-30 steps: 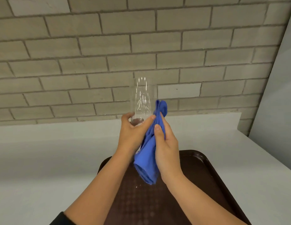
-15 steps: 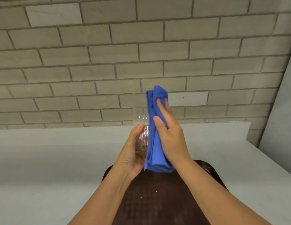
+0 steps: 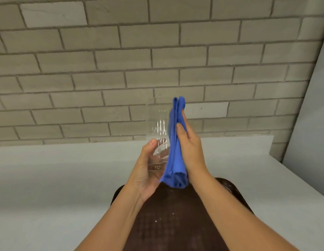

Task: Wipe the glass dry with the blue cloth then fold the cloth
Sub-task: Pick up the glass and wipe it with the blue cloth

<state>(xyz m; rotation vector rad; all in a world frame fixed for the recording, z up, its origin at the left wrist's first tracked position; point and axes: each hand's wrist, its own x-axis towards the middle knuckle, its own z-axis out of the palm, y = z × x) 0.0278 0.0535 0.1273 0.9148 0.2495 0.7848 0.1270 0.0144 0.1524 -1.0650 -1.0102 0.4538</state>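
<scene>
Figure: drying stroke, head view. My left hand [image 3: 148, 171] cups the base of the tall clear cylindrical drinking glass [image 3: 157, 134], thumb on the near wall and fingers curled round the far side, seen through the glass. The glass stands upright in the air, directly above this hand and touching the cloth on its right. My right hand [image 3: 190, 147] lies flat, fingers extended, pressing the bunched soft blue cloth [image 3: 175, 145] against the glass's right wall; the cloth hangs from above the fingertips to below the wrist. Both hands are thus engaged: left closed round the glass, right pressed open against the cloth rather than gripping it.

Handling note: I judge the glass light but fragile, and slippery if wet, so the hold belongs low, round the base. The cloth is limp and will drape. Its rim is faint against the brick wall [image 3: 121, 60], so its top edge is probably level with the cloth's top. Beneath both forearms lies a dark brown textured plastic tray [image 3: 166, 223] on the pale counter [image 3: 49, 178].
</scene>
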